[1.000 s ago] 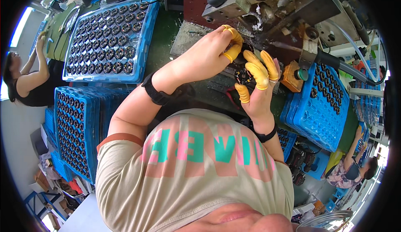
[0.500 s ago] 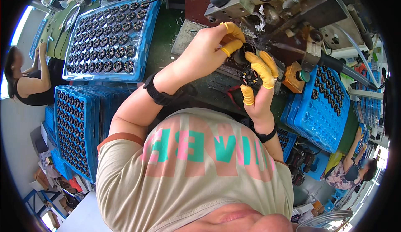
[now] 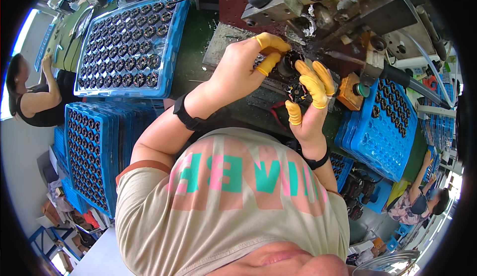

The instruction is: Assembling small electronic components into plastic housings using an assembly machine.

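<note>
Green bench (image 3: 191, 57) lies below the left grip (image 3: 246, 61) and right grip (image 3: 314, 99). Machine (image 3: 380, 15): beyond both. Blue tray (image 3: 121, 93) with rows of parts: left of the left grip. Partly filled tray (image 3: 370, 148): right of the right grip. Left grip: fingers bent near the machine; contents cannot be determined. Orange box (image 3: 346, 91): just right of the right grip. Black part (image 3: 297, 93): held between the right grip's thumb and fingers.

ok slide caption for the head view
Right hand cradling a dark round part, left hand close by, beside a metal machine.
</note>
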Demonstrator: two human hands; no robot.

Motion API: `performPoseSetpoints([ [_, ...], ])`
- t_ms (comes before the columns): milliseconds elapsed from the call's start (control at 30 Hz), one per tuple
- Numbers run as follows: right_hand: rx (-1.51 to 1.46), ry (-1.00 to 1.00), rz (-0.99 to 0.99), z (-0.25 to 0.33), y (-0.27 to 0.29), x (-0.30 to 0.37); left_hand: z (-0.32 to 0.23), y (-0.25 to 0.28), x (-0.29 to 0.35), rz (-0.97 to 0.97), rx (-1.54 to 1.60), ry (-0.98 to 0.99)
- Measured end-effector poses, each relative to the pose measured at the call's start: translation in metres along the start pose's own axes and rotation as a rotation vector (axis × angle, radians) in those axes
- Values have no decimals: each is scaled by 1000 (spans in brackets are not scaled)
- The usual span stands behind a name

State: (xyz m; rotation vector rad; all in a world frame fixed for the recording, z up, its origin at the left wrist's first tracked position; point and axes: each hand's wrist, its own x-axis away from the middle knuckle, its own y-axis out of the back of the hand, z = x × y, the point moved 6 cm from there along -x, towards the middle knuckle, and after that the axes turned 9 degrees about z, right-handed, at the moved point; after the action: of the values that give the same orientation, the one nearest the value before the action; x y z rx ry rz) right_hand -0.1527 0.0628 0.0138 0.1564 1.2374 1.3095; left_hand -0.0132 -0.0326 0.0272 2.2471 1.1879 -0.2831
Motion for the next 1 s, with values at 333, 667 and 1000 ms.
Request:
performPoseSetpoints([
  [333,86,-1,25,2,-2,1,-2,-2,6,-21,-36,-92],
  [667,65,-1,35,4,-4,0,8,-6,14,24,167,69],
  [1000,85,39,54,8,-2,-4,-2,-2,10,45,1,-23],
])
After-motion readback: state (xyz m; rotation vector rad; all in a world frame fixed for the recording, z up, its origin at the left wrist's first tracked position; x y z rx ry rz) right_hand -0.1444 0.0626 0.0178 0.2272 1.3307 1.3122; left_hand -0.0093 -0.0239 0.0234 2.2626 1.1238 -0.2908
